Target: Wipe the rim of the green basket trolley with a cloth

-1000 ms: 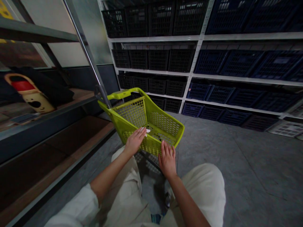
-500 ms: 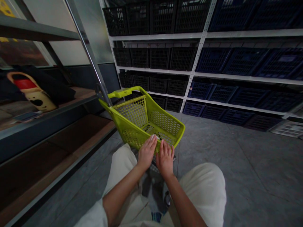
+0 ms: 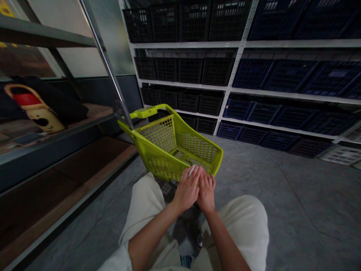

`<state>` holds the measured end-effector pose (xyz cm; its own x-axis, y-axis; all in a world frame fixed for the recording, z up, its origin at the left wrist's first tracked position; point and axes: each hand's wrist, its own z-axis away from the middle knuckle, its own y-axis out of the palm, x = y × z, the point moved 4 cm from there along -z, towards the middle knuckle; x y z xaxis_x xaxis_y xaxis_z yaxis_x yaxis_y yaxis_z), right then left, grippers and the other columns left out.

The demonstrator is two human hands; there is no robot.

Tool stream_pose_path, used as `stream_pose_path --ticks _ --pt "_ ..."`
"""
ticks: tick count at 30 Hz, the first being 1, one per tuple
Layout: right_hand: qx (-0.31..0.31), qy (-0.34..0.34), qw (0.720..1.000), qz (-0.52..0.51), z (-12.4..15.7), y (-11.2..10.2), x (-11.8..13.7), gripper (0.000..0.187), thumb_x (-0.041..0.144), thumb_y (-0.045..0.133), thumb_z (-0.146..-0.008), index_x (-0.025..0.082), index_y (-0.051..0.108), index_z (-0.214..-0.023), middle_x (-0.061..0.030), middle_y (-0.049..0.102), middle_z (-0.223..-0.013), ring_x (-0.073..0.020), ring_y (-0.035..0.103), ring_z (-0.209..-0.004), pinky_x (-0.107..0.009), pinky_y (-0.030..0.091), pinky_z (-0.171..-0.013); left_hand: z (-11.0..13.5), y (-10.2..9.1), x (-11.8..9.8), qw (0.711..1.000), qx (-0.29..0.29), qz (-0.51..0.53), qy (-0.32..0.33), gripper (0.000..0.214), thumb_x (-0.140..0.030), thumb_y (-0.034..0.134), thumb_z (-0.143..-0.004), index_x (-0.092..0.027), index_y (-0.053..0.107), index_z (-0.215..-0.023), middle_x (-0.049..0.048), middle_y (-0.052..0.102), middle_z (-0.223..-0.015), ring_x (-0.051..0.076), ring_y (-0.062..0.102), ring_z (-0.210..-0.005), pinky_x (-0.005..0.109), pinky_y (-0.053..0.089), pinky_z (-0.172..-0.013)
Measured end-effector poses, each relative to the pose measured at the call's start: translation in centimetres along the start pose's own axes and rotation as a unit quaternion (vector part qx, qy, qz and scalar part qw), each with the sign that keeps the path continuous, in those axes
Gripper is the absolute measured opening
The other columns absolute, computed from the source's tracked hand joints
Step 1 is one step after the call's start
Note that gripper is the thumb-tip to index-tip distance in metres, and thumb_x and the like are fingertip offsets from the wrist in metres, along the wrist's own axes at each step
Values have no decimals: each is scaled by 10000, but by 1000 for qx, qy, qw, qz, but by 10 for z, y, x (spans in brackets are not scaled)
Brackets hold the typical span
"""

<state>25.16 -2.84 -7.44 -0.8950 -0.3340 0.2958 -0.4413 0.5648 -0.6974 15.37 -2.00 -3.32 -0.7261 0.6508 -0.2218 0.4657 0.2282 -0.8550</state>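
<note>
A lime-green plastic shopping basket with a long metal pull handle stands tilted on the grey floor in front of my knees. My left hand rests on the basket's near rim with a small white thing pressed under its fingertips; I cannot make out what it is. My right hand lies flat on the same rim right beside it, fingers stretched out, the two hands touching.
White metal shelving with rows of black crates and blue crates fills the back wall. On the left a dark shelf unit carries a beige and red bag and dark cloth. Grey floor spreads to the right.
My left hand has slid right along the basket's near rim until it meets my right hand. The right hand shifted slightly right. The basket barely moved.
</note>
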Motion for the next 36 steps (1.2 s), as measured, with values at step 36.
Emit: stream_pose_path --ticks 36 --pt "-45 44 998 31 -16 -18 -14 586 67 390 -825 228 473 -1382 -62 581 -1345 -199 456 -1298 -476 125 -1174 -22 -3 18 996 11 -71 58 670 -90 491 -826 -165 331 -1472 102 323 -1557 257 291 -1429 473 222 -1190"
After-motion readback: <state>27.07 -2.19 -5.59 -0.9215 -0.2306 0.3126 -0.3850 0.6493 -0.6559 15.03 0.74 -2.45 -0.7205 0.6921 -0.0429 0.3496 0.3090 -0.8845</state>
